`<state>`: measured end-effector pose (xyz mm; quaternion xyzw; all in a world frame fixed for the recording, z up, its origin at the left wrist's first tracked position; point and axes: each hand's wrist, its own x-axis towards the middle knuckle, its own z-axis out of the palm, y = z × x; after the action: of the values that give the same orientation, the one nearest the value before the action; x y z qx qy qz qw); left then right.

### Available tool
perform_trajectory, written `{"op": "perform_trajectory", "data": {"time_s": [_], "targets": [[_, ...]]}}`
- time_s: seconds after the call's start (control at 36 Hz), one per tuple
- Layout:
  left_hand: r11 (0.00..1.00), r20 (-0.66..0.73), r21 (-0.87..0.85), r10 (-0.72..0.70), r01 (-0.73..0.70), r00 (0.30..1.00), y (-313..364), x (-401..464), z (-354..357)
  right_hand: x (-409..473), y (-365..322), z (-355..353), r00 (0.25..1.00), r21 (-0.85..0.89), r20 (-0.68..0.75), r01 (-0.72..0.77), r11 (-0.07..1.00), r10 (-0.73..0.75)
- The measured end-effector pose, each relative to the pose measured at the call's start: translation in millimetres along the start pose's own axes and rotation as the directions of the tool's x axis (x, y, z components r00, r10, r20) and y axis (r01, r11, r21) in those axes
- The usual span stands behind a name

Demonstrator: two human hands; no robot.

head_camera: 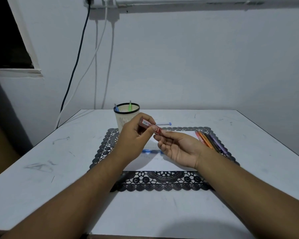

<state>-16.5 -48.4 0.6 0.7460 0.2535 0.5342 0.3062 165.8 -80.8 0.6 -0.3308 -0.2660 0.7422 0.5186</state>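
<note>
You hold the small red box (147, 125) just in front of the pen cup (123, 118), left hand (135, 138) curled round one end, right hand (179, 150) pinching the other; it seems light, stiff and slick, so grip its flat sides.

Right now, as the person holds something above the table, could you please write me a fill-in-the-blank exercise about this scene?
1. The left hand and the right hand together hold a small ____ box.
2. In the pen cup stand a blue pen and a ____ pen.
3. The white paper lies on a ____ lace mat.
4. The coloured pens lie on the ____ side of the mat.

Missing words: red; green; black; right.
</note>
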Motion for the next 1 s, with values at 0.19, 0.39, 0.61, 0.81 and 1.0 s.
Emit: {"op": "perform_trajectory", "data": {"time_s": [0.19, 0.39, 0.61, 0.81, 1.0], "targets": [[0.992, 0.026, 0.095, 0.086, -0.088, 0.996, 5.4, -1.0, 0.7, 1.0, 2.7, -1.7, 1.000, 0.001, 0.012, -0.014, 1.000, 0.014], [0.987, 0.069, 0.127, 0.086, -0.094, 0.994, 6.4, -1.4, -0.1, 1.3, 3.8, -1.0, 1.000, 0.001, 0.003, -0.023, 1.000, 0.023], [0.985, 0.079, 0.137, 0.090, -0.101, 0.993, 1.7, -1.4, -1.2, -0.5, 3.8, 0.4, 1.000, 0.003, 0.004, -0.017, 1.000, 0.017], [0.990, 0.018, 0.098, 0.100, -0.101, 0.995, 4.4, -1.7, -2.5, -1.2, 2.5, 2.0, 1.000, 0.024, 0.001, -0.005, 1.000, 0.005], [0.988, 0.020, 0.104, 0.114, -0.116, 0.993, 6.4, -2.0, -0.2, -4.4, 2.2, 5.1, 0.999, 0.014, 0.020, 0.031, 0.999, -0.031]]}}
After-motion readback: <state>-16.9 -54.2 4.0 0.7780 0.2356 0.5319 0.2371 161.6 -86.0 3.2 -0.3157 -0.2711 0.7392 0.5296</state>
